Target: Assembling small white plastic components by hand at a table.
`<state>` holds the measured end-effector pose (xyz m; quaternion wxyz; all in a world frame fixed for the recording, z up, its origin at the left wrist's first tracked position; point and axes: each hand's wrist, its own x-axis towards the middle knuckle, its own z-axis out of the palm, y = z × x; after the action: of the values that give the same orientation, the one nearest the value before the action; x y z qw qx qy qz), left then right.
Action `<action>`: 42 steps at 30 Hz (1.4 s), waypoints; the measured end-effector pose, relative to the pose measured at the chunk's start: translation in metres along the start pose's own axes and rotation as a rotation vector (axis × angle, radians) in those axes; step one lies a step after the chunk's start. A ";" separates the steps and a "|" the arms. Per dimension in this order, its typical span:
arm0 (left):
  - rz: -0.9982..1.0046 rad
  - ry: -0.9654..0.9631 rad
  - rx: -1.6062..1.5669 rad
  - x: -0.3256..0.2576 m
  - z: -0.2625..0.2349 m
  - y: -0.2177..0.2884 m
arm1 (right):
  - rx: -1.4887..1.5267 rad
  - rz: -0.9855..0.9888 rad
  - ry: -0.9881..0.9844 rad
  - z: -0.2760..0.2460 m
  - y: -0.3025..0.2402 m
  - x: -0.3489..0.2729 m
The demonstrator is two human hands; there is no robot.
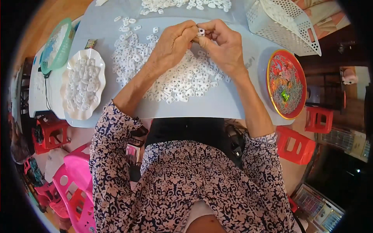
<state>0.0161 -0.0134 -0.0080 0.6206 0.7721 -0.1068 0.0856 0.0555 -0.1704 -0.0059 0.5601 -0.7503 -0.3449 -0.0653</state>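
Note:
Above the far part of the table, my left hand (174, 46) and my right hand (225, 46) meet. A small white plastic piece with a dark round hole (201, 32) shows between their fingertips. My right thumb and fingers pinch it, and my left fingers close against its other side; what else the left fingers hold is hidden. Under my hands spreads a loose heap of similar white two-holed pieces (182, 83). Left of the heap stands a white wavy-rimmed dish (101, 77) full of white pieces. On the right, a red gold-rimmed plate (304, 83) holds many small grey metal parts.
The pale grey table (229, 110) has a rounded edge. A white perforated basket (268, 33) of white pieces stands far right, a green basket (46, 66) far left. More pieces (186, 4) lie at the back. Red stools (297, 145) and a pink chair (66, 180) stand below.

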 end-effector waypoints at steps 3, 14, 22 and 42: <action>-0.027 -0.003 -0.028 0.000 0.000 0.000 | 0.095 0.062 -0.005 0.001 -0.005 0.000; -0.050 -0.002 -0.071 -0.003 0.001 0.005 | 0.053 0.041 0.017 0.003 0.002 -0.002; -0.043 -0.008 -0.077 -0.005 0.002 0.008 | -0.009 -0.007 0.029 0.002 0.001 -0.002; -0.060 -0.013 -0.102 0.001 0.000 0.003 | 0.382 0.132 -0.026 0.002 -0.006 0.000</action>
<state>0.0165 -0.0139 -0.0053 0.6608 0.7427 -0.0921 0.0562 0.0517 -0.1679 -0.0018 0.6908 -0.6523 -0.3084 0.0476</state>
